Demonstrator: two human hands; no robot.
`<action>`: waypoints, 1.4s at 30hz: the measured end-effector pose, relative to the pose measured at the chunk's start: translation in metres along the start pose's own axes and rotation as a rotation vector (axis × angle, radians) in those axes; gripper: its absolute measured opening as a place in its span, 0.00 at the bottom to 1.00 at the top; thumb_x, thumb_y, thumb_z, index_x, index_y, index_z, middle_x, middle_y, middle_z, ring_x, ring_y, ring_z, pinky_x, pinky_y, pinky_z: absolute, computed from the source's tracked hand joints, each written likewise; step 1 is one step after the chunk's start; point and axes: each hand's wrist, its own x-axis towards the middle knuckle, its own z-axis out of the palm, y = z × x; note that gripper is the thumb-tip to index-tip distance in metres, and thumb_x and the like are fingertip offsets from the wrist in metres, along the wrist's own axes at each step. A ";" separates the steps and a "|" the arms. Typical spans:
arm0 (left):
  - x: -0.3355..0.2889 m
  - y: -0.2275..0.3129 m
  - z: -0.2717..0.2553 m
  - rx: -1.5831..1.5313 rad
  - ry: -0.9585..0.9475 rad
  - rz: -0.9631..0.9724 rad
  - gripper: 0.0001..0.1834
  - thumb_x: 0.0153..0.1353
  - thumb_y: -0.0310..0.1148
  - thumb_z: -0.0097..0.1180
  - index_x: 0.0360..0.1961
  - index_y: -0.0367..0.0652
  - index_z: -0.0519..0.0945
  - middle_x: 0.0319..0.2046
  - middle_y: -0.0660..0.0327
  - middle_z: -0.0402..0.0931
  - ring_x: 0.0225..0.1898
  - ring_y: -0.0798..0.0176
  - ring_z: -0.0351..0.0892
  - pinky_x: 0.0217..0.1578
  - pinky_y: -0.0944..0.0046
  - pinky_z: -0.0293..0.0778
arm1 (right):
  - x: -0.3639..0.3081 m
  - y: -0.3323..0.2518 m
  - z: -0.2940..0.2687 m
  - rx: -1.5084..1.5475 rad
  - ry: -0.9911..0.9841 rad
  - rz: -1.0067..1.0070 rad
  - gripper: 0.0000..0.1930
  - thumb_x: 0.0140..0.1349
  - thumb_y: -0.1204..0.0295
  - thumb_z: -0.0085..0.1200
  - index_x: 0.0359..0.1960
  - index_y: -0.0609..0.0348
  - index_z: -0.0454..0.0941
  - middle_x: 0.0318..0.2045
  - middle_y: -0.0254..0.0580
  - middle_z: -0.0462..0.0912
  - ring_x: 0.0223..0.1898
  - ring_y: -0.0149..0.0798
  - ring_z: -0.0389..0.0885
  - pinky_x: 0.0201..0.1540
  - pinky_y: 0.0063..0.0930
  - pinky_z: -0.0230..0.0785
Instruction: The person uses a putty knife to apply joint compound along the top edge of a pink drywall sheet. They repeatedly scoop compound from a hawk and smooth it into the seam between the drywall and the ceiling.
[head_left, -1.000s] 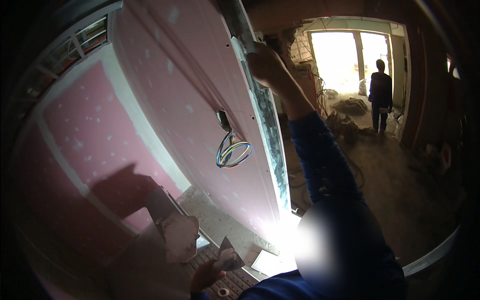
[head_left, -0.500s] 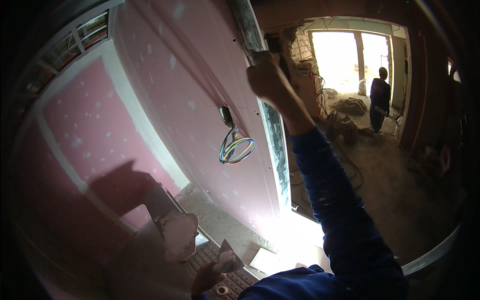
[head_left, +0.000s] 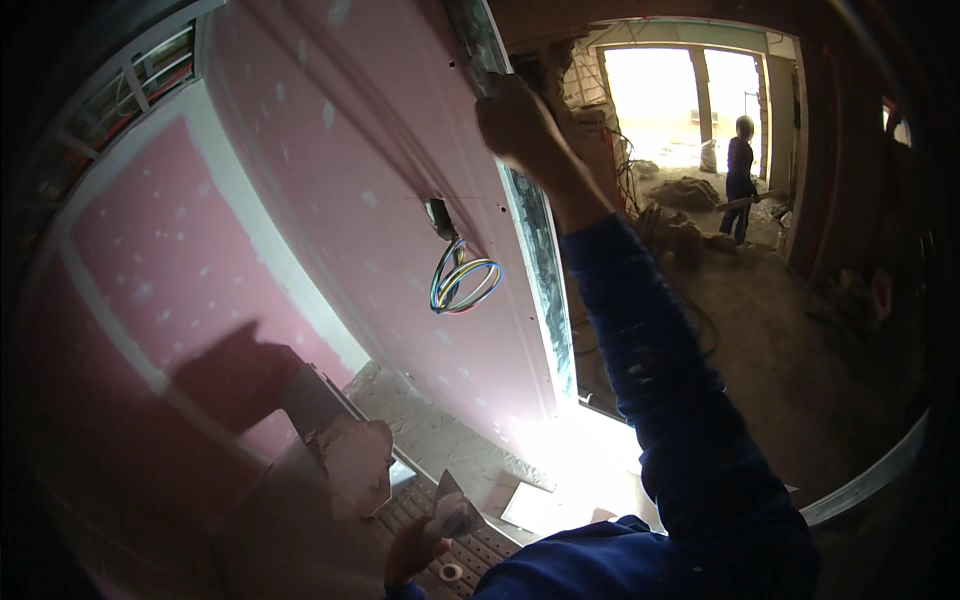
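Note:
High on the right, my right hand is closed at the metal stud along the pink plasterboard wall's edge; its fingertips are partly hidden. Low in the picture, my left hand grips a putty knife, its blade pointing up and smeared with pale compound. Just left of it is a broad metal plate loaded with pinkish-white compound; what supports it cannot be made out. Between my hands, a loop of coloured electrical wires hangs from a cut-out in the pink wall.
A perforated metal platform lies below me, with a white ring on it. Bright light glares at the wall's foot. Through the opening on the right, a person with a long tool stands near rubble before large windows.
The view has shifted a little, so the wall and wires sit slightly higher and further left. My hands keep their grips. The far person has turned, the long tool now held across the body.

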 end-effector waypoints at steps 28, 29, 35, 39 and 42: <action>0.028 0.029 -0.023 -0.242 -0.044 -0.215 0.23 0.51 0.38 0.72 0.45 0.39 0.80 0.37 0.44 0.83 0.41 0.39 0.85 0.38 0.48 0.78 | -0.049 0.002 0.019 0.118 0.075 0.076 0.14 0.58 0.78 0.49 0.42 0.68 0.84 0.48 0.62 0.81 0.53 0.58 0.79 0.60 0.44 0.72; 0.027 0.030 -0.021 -0.183 -0.025 -0.187 0.22 0.51 0.38 0.72 0.45 0.39 0.80 0.37 0.44 0.83 0.41 0.40 0.85 0.38 0.48 0.78 | -0.056 -0.002 0.019 0.326 0.161 0.109 0.18 0.59 0.79 0.47 0.50 0.68 0.82 0.51 0.63 0.79 0.55 0.60 0.78 0.62 0.44 0.71; 0.019 0.022 -0.014 -0.265 -0.029 -0.158 0.23 0.51 0.39 0.72 0.44 0.39 0.80 0.37 0.45 0.83 0.41 0.40 0.85 0.39 0.48 0.78 | -0.084 0.003 0.009 0.326 0.105 0.262 0.25 0.60 0.78 0.45 0.61 0.67 0.73 0.59 0.66 0.71 0.64 0.62 0.69 0.68 0.46 0.64; 0.014 0.023 -0.011 -0.255 -0.104 -0.293 0.24 0.51 0.40 0.73 0.46 0.39 0.81 0.38 0.45 0.83 0.42 0.40 0.85 0.40 0.48 0.79 | -0.081 -0.016 0.028 -0.035 0.021 0.072 0.23 0.58 0.77 0.49 0.57 0.72 0.75 0.58 0.66 0.72 0.60 0.62 0.71 0.65 0.49 0.65; 0.011 0.027 -0.007 -0.264 -0.085 -0.321 0.25 0.51 0.40 0.73 0.47 0.40 0.81 0.38 0.44 0.84 0.42 0.41 0.85 0.40 0.48 0.79 | -0.089 -0.011 0.035 0.218 0.027 0.189 0.17 0.58 0.76 0.52 0.46 0.74 0.82 0.58 0.67 0.73 0.59 0.61 0.71 0.63 0.47 0.67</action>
